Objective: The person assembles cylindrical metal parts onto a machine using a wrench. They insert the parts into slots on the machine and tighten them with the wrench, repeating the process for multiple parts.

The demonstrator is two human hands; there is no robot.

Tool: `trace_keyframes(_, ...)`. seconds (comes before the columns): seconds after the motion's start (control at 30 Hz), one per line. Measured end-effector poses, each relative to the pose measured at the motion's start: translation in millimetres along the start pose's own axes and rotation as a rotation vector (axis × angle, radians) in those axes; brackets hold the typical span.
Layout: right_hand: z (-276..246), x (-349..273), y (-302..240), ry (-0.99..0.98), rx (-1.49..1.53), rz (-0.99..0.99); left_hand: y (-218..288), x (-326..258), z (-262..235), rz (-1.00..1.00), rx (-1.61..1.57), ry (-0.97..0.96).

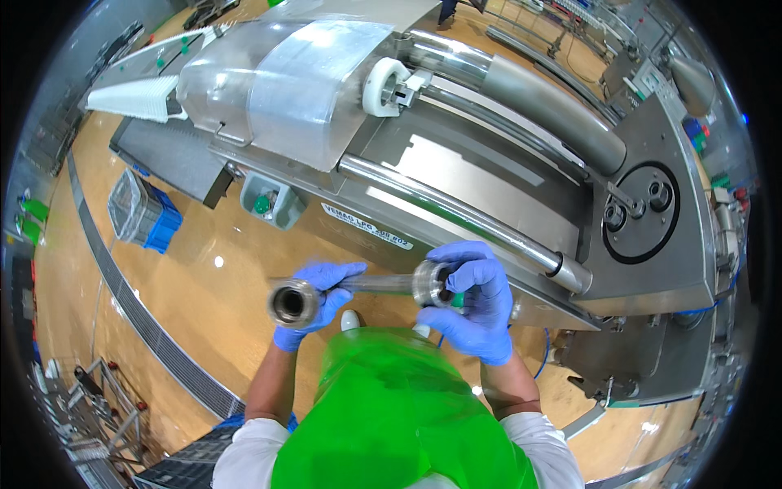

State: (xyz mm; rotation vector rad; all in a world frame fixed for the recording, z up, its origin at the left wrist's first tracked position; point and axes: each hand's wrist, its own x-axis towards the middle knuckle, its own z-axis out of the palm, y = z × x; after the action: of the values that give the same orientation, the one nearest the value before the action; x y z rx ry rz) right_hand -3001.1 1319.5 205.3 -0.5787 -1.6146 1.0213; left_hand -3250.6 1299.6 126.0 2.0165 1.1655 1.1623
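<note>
Both my hands wear blue gloves and are raised in front of my green apron. My left hand (pixel 327 281) is closed round a shiny steel tube (pixel 379 284), partly smeared by motion. Beside that hand, an open round steel end (pixel 293 302) with a dark bore faces up. A thick steel ring (pixel 426 283) surrounds the tube's right end, and my right hand (pixel 479 297) grips it with fingers curled over its rim. Whether the ring is a separate piece or part of the tube, I cannot tell.
A long stainless steel machine (pixel 375 220) lies across the far side, with horizontal bars, a clear cover (pixel 318 77) and a round end plate (pixel 640 213). A grey bin (pixel 134 208) with a liner stands at left by a floor drain (pixel 151 318). Metal frames (pixel 106 416) stand lower left.
</note>
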Motion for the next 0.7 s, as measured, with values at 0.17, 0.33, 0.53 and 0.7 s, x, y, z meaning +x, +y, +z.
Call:
trace_keyframes(0.17,17.7,14.4,-1.2,0.047,0.164,-0.13,-3.1,-8.6,24.6,-0.194,-0.408,-0.025)
trace_keyframes(0.33,12.4,17.6,-3.2,0.045,0.159,-0.091,1.3,-9.3,34.1,-0.277,-0.56,-0.063)
trace_keyframes(0.53,-1.9,15.7,-3.4,-0.001,0.023,-0.02,-3.1,-4.8,28.9,-0.254,-0.513,-0.095)
trace_keyframes(0.7,-5.4,18.1,-5.1,0.005,-0.012,0.044,-3.3,1.6,24.2,-0.227,-0.467,-0.127)
